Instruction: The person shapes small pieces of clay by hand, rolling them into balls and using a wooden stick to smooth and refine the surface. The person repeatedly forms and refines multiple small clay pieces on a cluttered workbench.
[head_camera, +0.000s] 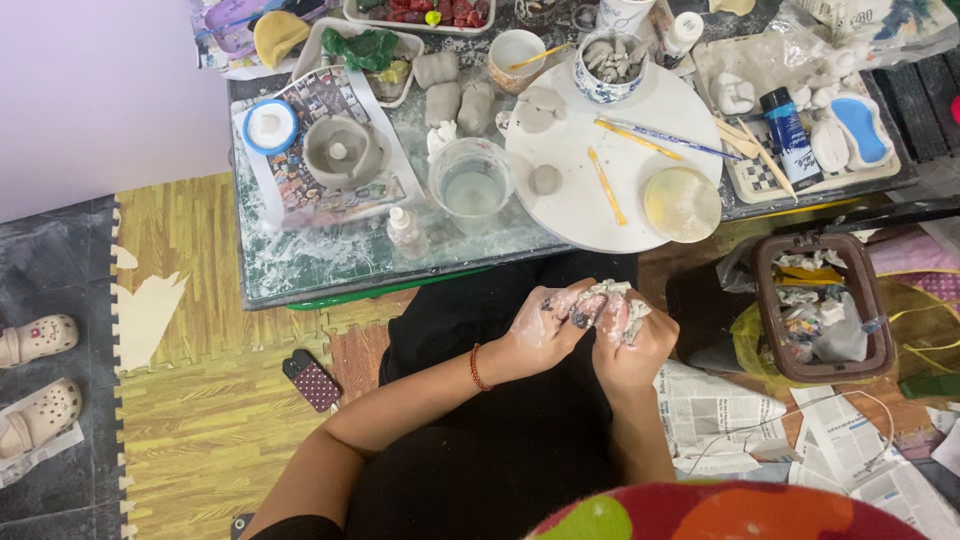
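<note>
Pressing together over the lap, the left hand (545, 318) and right hand (632, 335) are clamping curled fingers on, seemingly, a clay lump (607, 297) lying between them.

Home clay-craft corner, low table (300, 270) of grey clay lumps (455, 95), foam floor mats (190, 400) (slippers nearby)

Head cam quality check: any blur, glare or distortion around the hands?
Head view: even, soft light, no hard shadows; left hand and right hand slightly soft, the clay between them lacks fine detail; mild glare on the table glass; table edges bow a little, wide-lens distortion; a blurred colourful shape fills the bottom edge.
</note>
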